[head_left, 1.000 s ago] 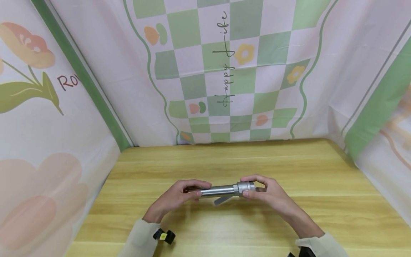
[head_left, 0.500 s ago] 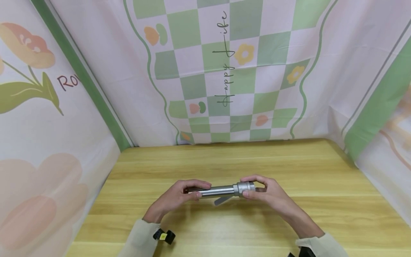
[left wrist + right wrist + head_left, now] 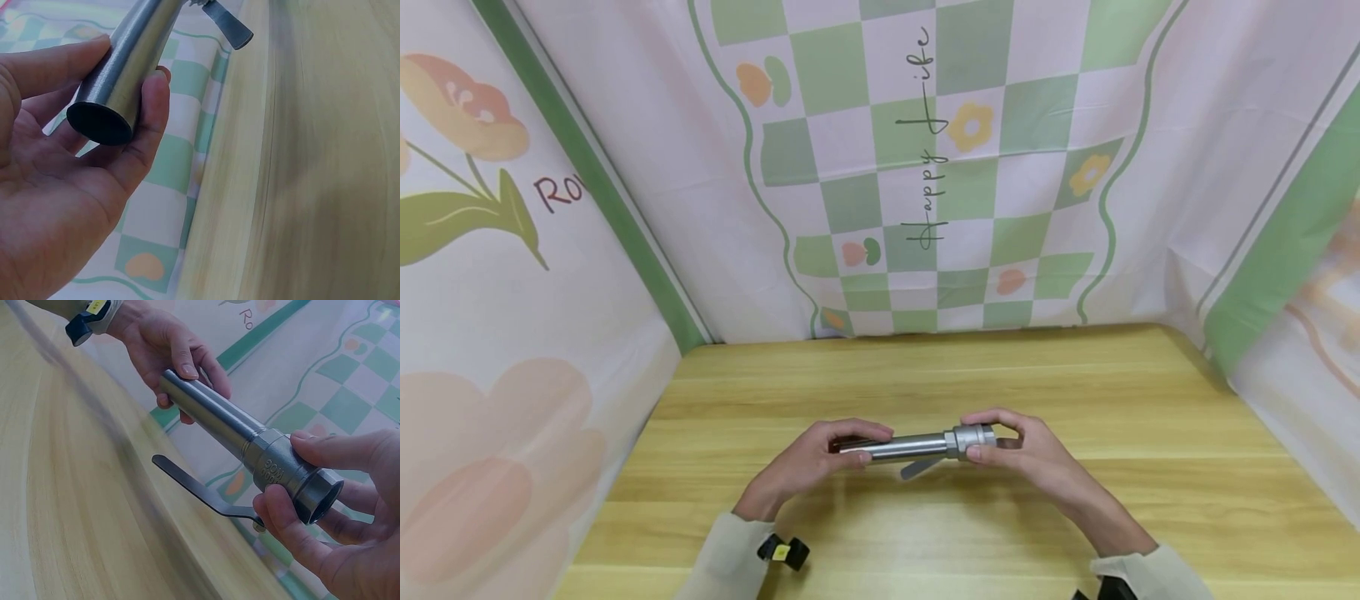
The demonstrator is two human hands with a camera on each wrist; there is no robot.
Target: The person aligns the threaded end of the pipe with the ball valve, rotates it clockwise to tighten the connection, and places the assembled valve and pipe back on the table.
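Note:
A smooth steel pipe (image 3: 910,447) is joined end-on to a ball valve (image 3: 966,442), and both are held up over the wooden table. My left hand (image 3: 820,454) grips the pipe near its free end, whose round opening faces the camera in the left wrist view. On the other side my right hand (image 3: 1030,450) holds the valve body between thumb and fingers. In the right wrist view the valve (image 3: 281,462) shows raised lettering and an open hexagonal end. Its flat lever handle (image 3: 194,487) hangs beneath, angled back along the pipe.
The wooden table (image 3: 1000,375) spreads under both hands. Behind it rises a white cloth (image 3: 1037,192) with green checks and flowers, and more patterned cloth encloses the left and right sides. A black wrist camera (image 3: 784,550) sits at the left cuff.
My left thumb has shifted slightly down along the pipe. The pipe, the valve and my right hand look the same as before.

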